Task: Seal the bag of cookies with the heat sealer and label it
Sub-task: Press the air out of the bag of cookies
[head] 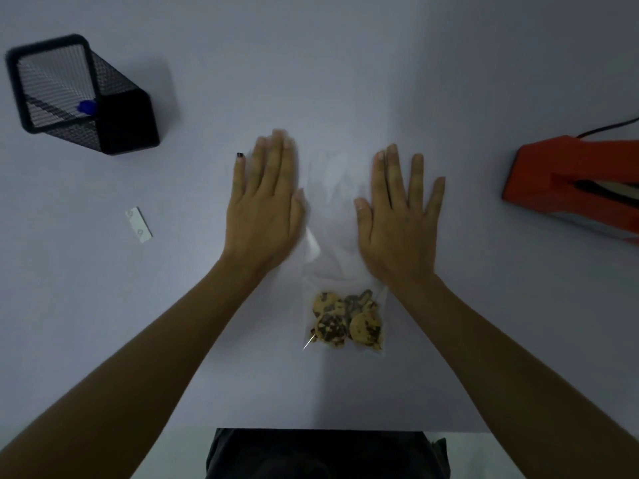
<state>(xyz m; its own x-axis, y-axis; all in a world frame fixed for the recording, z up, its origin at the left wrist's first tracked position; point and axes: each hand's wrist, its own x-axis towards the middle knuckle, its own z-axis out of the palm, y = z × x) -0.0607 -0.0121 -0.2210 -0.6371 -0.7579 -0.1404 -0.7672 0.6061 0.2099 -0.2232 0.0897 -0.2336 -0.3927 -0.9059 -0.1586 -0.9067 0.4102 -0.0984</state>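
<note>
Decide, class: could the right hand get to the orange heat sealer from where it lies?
Probably yes. The right hand lies flat and holds nothing, and only bare table lies between it and the heat sealer.

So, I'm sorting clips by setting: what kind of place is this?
Probably a small desk packing station: a plain white table holding an orange heat sealer, a mesh pen holder and a bag of cookies.

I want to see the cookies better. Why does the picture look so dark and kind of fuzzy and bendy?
Head view: the light is dim, so the white table looks grey-blue; the left hand has soft, smeared fingertips; the clear bag is faint against the table, only the cookies stand out; the wide lens bends the edges, slanting the mesh pen holder and cropping the heat sealer.
</note>
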